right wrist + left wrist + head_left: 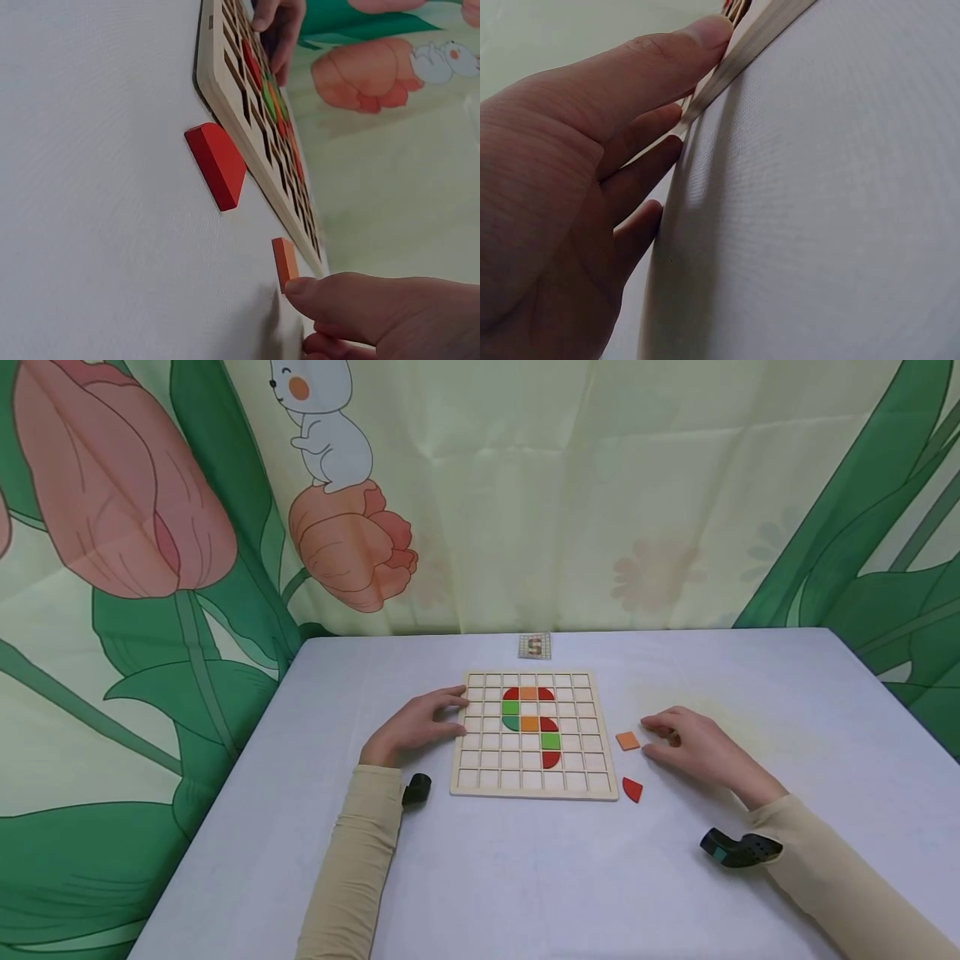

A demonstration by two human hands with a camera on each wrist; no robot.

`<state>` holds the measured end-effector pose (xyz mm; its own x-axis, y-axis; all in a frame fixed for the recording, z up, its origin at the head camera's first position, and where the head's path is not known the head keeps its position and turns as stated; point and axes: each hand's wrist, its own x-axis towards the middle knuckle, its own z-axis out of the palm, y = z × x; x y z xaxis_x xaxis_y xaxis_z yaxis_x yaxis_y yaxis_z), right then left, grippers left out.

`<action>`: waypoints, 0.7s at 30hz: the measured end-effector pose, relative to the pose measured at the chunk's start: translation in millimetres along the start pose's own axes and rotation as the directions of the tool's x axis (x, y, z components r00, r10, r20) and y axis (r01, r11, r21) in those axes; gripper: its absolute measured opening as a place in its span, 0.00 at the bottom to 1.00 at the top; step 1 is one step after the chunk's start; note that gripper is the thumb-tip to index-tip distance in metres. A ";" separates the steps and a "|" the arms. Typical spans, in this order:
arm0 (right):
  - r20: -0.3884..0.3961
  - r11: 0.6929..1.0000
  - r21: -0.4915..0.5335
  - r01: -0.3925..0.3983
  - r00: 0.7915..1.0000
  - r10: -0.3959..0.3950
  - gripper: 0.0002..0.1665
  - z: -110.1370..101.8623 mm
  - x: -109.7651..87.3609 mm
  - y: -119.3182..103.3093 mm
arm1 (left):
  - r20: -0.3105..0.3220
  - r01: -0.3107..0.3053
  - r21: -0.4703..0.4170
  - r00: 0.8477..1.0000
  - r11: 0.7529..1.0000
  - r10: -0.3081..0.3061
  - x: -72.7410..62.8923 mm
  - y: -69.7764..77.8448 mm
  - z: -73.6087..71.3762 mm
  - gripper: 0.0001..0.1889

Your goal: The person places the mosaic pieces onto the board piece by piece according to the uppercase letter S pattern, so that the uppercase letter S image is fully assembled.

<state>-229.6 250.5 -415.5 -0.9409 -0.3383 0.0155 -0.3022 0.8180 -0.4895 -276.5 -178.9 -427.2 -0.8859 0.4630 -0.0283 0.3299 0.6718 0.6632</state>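
Observation:
A wooden grid board (495,782) lies on the table, with red, orange and green pieces forming an S-like figure in its cells. My left hand (416,724) is at the board's left edge, fingers extended; the left wrist view shows the thumb (705,34) at the rim. To the right of the board lies a loose orange square tile (627,741). My right hand (701,747) is just beside it, thumb and forefinger apart. In the right wrist view the thumb (315,294) overlaps the tile's end; contact is unclear. Nearer me lies a red quarter-round piece (632,790).
A small card (535,646) with a grid picture lies behind the board. White cloth covers the table (525,877). A printed curtain (525,527) hangs along the back edge. Black wrist devices (741,849) are on both forearms.

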 end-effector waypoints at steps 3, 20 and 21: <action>0.009 1.000 0.006 0.013 1.000 -0.013 0.28 2.0 1.8 -2.0 | 0.000 0.003 0.001 1.000 1.000 -0.003 -0.1 0.0 0.0 0.27; -0.011 0.993 0.027 0.112 0.994 -0.112 0.18 12.9 8.9 -14.1 | 0.005 0.031 0.001 1.000 1.000 -0.031 -0.7 0.6 1.1 0.28; -0.012 0.993 0.025 0.116 0.993 -0.115 0.17 13.0 9.0 -14.1 | 0.007 0.033 0.001 0.999 0.999 -0.033 -0.8 0.6 1.0 0.28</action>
<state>-231.9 229.9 -419.8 -0.9016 -0.4246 0.0825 -0.4049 0.7613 -0.5064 -275.2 -178.2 -427.5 -0.8941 0.4444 -0.0554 0.3007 0.6873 0.6612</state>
